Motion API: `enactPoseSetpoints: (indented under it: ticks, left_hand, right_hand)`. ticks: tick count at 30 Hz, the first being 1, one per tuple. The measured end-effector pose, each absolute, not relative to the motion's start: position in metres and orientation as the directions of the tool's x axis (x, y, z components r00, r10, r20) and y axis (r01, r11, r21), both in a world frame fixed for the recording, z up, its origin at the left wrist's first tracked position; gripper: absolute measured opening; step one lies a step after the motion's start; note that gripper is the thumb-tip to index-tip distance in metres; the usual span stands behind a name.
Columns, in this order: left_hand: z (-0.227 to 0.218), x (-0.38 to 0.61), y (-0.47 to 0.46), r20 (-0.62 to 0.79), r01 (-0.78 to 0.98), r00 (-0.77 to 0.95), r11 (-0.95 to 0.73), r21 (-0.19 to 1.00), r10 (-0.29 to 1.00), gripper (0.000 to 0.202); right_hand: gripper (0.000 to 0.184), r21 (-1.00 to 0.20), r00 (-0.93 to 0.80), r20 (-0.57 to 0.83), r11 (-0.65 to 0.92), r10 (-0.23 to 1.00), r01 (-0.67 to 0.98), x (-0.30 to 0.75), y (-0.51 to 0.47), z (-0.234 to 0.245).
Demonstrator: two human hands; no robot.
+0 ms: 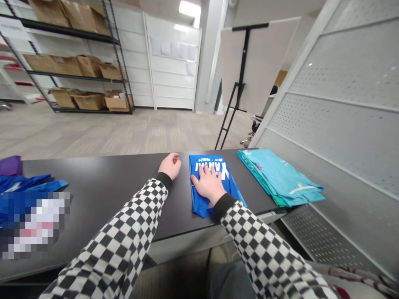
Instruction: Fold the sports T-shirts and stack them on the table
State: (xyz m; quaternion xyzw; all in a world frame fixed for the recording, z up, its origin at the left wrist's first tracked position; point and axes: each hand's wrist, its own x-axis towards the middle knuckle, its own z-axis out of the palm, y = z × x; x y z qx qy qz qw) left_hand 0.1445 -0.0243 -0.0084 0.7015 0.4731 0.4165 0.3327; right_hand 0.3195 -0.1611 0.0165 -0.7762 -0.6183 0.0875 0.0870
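My right hand (209, 182) lies flat on a folded blue jersey (199, 203), its fingers spread over the white lettering. The jersey rests on the dark table near its front edge. Left of it, my left hand (171, 166) is at the tabletop, apart from the cloth. Its fingers are loosely curled in and nothing shows in them. A stack of folded jerseys (277, 170), light blue on top with green beneath, lies to the right of my right hand.
The dark table (124, 182) runs across in front of me. Blue and purple garments (25, 182) lie at its left end, partly pixelated. A grey perforated panel (349, 137) borders the right. Beyond stand an easel board (258, 62) and a shelf (77, 74) with cardboard boxes.
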Motion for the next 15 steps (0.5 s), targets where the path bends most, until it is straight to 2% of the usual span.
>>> enactPoseSetpoints:
  ticks: [6,15]
  left_hand:
    - [-0.011,0.131,-0.032,0.237,0.374,0.245,-0.317,0.872,0.940,0.036]
    - [-0.014,0.112,-0.037,0.185,0.325,0.266,-0.269,0.907,0.946,0.034]
  right_hand:
    - [0.094,-0.214,0.173,-0.054,-0.181,0.983,0.960,0.347,-0.162,0.002]
    - [0.089,-0.153,0.181,-0.088,-0.193,0.980,0.969,0.432,-0.165,0.014]
